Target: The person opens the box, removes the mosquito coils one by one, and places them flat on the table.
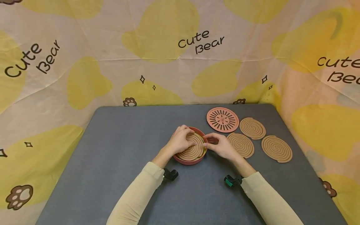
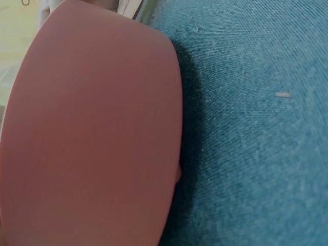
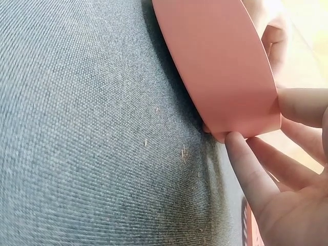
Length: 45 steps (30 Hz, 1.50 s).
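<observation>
A tan mosquito coil (image 1: 187, 153) lies in a round reddish-pink tin (image 1: 187, 162), with a yellow-green edge showing around it. My left hand (image 1: 181, 137) is over the coil, its thumb on the spirals and its fingers bent toward the far edge. At the tin's right side, my right hand (image 1: 222, 146) holds the wall and rim between thumb and fingers. The right wrist view shows its thumb at the rim and a lower fingertip near the base of the tin (image 3: 220, 66). The tin's side wall (image 2: 92, 123) fills much of the left wrist view, where the left hand's grip is hidden.
A pink slotted lid (image 1: 222, 120) lies behind the right hand. Three more coils rest to the right: one near the lid (image 1: 252, 128), one beside the right hand (image 1: 240, 145) and one farther right (image 1: 277, 149). Patterned cloth (image 1: 166, 31) hangs behind the grey table (image 1: 112, 175).
</observation>
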Motion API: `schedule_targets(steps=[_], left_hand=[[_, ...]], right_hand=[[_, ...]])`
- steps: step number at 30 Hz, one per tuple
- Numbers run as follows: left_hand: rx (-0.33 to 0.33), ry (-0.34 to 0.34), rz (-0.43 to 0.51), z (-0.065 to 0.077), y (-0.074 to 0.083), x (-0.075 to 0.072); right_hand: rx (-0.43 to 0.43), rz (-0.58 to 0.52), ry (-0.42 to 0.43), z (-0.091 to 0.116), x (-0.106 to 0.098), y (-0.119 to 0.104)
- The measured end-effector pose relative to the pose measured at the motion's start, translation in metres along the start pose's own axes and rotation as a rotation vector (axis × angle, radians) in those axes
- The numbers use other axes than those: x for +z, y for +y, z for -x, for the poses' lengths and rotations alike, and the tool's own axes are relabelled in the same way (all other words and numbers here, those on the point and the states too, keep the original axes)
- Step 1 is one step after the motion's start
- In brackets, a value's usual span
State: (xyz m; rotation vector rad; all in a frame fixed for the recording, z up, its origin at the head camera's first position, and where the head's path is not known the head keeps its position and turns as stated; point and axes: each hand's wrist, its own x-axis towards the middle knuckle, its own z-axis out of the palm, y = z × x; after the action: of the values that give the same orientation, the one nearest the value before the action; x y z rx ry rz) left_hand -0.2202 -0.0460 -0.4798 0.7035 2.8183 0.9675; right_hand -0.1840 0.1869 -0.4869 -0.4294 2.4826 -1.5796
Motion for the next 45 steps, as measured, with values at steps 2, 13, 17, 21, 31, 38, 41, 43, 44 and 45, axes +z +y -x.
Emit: schedule_targets(steps=[2,13,17,21,31,38,41,43,44,45], left_hand=[[0.008,0.002,0.009,-0.001,-0.001,0.0],[0.003,0.031,0.117,-0.003,-0.005,-0.007],[0.008,0.04,0.141,-0.002,-0.006,-0.009],[0.015,0.053,0.176,-0.002,-0.008,-0.009],[0.05,0.056,0.36,-0.002,-0.011,-0.014],[0.047,0.07,0.461,0.001,-0.008,-0.021],[0.045,0.067,0.511,0.001,-0.007,-0.023],[0.048,0.065,0.543,0.001,-0.006,-0.025],[0.049,0.064,0.557,0.002,-0.006,-0.025],[0.05,0.065,0.569,0.002,-0.006,-0.027]], right_hand=[[0.0,0.002,0.0,0.0,0.0,0.0],[-0.001,-0.006,0.003,0.001,-0.001,0.0],[0.004,-0.014,-0.001,0.0,-0.001,0.001],[0.0,-0.019,-0.001,-0.001,-0.001,0.002],[0.0,-0.021,0.009,0.0,0.0,0.001],[-0.005,-0.004,0.01,0.0,0.001,0.001],[-0.004,-0.001,0.009,0.0,0.001,0.001],[-0.007,0.002,0.009,0.0,0.001,0.002],[-0.008,0.002,0.008,0.001,0.001,0.002],[-0.005,0.001,0.008,0.001,0.001,0.002]])
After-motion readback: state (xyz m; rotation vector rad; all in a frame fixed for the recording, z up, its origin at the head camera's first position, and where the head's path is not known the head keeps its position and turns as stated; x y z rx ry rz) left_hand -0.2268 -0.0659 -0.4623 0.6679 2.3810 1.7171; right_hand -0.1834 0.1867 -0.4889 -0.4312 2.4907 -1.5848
